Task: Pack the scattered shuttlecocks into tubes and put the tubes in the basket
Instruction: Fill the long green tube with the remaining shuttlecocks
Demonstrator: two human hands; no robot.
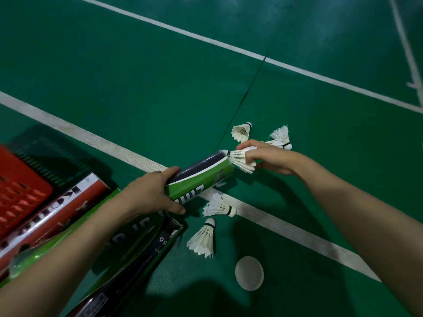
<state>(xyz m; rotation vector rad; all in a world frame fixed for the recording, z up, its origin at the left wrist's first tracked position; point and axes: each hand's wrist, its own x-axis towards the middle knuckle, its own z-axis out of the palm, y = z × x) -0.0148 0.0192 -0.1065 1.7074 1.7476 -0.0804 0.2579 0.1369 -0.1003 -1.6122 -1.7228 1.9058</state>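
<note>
Floor (137, 76): green court.
Basket (20, 193): red, left edge.
Spare tubes (68, 213): laid beside basket.
Tube (201, 175): base gripped in left hand (153, 195), fingers curled round.
Shuttlecock (239, 160): pinched by right hand (267, 159) fingers at tube mouth.
Loose shuttlecocks (218, 205): four, on floor near tube.

Green court floor (137, 76) crossed by white lines (128, 154) carries loose shuttlecocks (219, 205), a round lid (249, 272), lying tubes (57, 213) and a red basket (18, 197)
</note>
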